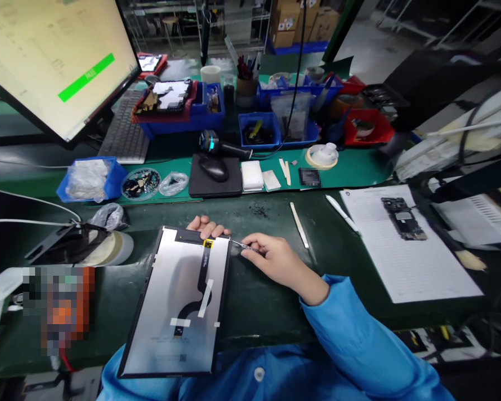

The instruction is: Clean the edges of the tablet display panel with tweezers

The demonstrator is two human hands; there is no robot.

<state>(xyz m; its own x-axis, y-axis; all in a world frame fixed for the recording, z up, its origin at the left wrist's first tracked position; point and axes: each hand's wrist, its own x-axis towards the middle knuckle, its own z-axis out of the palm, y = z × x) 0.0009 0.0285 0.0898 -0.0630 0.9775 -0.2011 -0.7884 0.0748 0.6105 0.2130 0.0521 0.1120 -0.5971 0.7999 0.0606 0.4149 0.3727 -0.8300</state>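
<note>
A tablet-sized display panel [162, 312] lies tilted near my body, its silvery back facing up. Along it runs a black flex cable [202, 278], held down by strips of white tape. My left hand [209, 227] grips the panel's far edge, fingers curled over the top; the thumb is hidden. In my right hand [271, 256] is a pair of slim metal tweezers [248, 247], pinched between thumb and fingers. Their tip points at the panel's upper right corner; whether it touches is too fine to tell.
Dark crumbs [259, 210], a pale stick [299, 225] and a white pen [342, 214] lie beyond my right hand. A paper sheet [401, 267] bears a circuit board. An orange meter [83, 301] and a tape roll [121, 248] sit left. A monitor [58, 61] and blue bins [259, 131] stand behind.
</note>
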